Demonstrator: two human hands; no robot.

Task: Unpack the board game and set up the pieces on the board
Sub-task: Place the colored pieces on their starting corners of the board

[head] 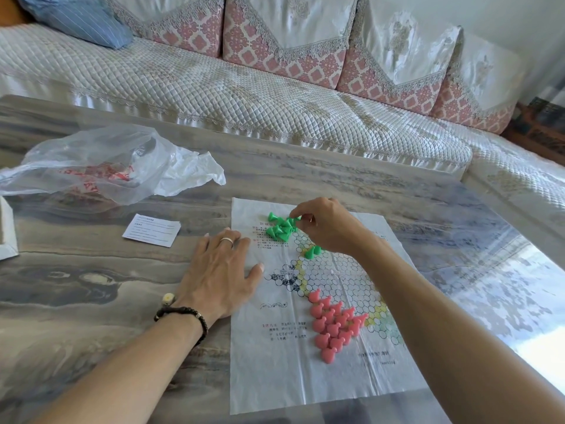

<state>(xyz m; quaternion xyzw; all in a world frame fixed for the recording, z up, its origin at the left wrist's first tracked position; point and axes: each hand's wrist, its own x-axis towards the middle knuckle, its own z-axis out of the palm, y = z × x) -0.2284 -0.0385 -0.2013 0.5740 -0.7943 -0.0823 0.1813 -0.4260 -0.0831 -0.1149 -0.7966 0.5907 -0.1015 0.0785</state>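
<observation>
- Thin creased paper board (321,381) lies flat on the glossy marbled table (91,286).
- Right hand (327,228) pinches one green cone piece (293,221) from the heap at the board's far edge.
- Left hand (218,270) presses flat, fingers straight, on the board's left edge.
- Pink cone pieces (333,325) fill one star point.

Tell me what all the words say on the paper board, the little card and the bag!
Paper board: red and black print, too small and blurred to read.
Little card: lines of print, too small to read.
Plastic bag: red marks, crumpled and unreadable.
Nothing can be quoted.
</observation>
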